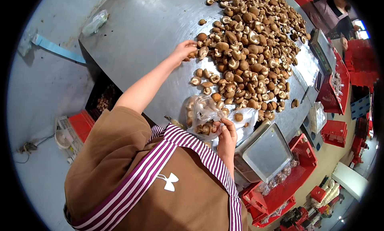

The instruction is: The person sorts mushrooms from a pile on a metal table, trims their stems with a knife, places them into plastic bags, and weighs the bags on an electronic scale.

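A large heap of brown shiitake mushrooms [252, 51] covers much of the metal table [160, 27]. My left hand [185, 52] reaches to the heap's left edge, its fingers curled over a mushroom [193, 54] that is partly hidden. Close to my body, my right hand [227, 134] pinches the rim of a clear plastic bag [202, 111]. Several mushrooms show through the bag's film. Beside my right hand lie more clear bags [246, 121], with a single mushroom [238, 117] on top.
A scale with a metal pan [267, 151] stands to my right, beside a red crate [298, 167] of filled bags. Across the table are another scale [323, 51], a red crate [340, 83] and a co-worker [328, 15]. A dark crate [105, 99] sits below on the left.
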### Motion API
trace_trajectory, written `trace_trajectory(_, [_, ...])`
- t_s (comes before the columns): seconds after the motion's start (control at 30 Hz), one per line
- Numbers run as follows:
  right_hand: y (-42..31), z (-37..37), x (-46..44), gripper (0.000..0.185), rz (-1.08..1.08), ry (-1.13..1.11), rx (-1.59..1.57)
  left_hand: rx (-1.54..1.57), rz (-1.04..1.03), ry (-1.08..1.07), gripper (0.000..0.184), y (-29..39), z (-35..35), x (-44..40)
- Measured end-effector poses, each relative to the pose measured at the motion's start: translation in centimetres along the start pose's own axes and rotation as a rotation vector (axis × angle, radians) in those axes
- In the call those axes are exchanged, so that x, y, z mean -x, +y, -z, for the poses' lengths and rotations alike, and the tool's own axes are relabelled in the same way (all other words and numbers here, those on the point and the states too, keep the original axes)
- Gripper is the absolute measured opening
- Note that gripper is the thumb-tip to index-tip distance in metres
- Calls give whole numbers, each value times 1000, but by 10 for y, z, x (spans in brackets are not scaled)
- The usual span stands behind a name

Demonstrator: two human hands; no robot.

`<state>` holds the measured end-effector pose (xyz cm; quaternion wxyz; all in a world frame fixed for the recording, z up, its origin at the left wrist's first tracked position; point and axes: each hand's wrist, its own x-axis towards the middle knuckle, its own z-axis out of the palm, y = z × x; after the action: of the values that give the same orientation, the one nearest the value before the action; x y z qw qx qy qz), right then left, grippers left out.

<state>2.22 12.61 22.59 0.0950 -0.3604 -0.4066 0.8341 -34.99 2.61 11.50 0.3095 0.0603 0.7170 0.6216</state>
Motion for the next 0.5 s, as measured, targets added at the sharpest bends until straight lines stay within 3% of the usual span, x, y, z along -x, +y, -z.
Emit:
trace_trajectory(0.03, [-1,-1,-1,28,-3,0,6,-140,79,-56,51,25,-11,5])
trace_trajectory(0.07, [-2,-2,-2,28,-7,-1,12,-141,77,-56,51,28,-25,-2])
trace_trajectory(0.13, [2,1,-8,28,7,-9,35,-797,-294,52,67,28,-50,-17])
trace_trajectory(0.2, [0,-4,-9,27,-8,-11,-9,-968,-348,-91,75,-7,-65,-37])
trace_trajectory(0.23, [-2,-4,-9,27,-8,-13,-6,-1005,-127,-188,75,33,-80,2])
trace_trajectory(0.33, [-3,-3,-11,27,-18,-5,-2,-1034,-320,-300,73,12,-90,45])
trace_trajectory(0.37, [-2,-2,-12,27,-18,10,-6,-990,-92,-418,66,29,-92,67])
trace_trajectory(0.4, [0,-2,-11,26,-21,28,-8,-972,-283,-468,52,-9,-83,69])
trace_trajectory(0.5, [-3,-7,-12,27,-39,26,5,-930,-452,-416,42,-48,-63,89])
